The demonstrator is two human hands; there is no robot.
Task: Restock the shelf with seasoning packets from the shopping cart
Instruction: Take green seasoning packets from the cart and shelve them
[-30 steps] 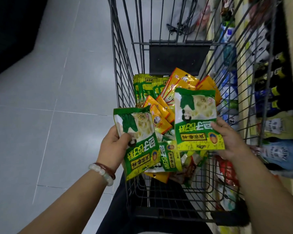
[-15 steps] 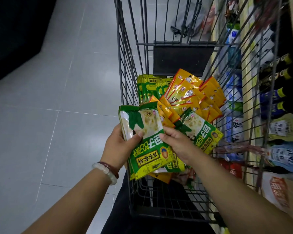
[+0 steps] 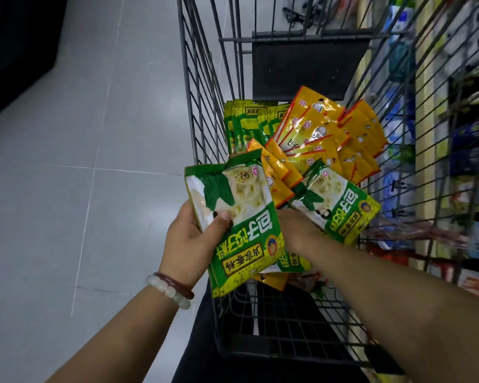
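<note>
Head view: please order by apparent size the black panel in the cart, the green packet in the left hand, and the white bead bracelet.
1. Black panel
2. Green packet, nearly as large; it is nearer the camera, so unsure
3. White bead bracelet

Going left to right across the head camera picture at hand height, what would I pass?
Grey floor tiles → left hand → green packets it grips → right hand → green packet it holds → cart's wire side → stocked shelf.
</note>
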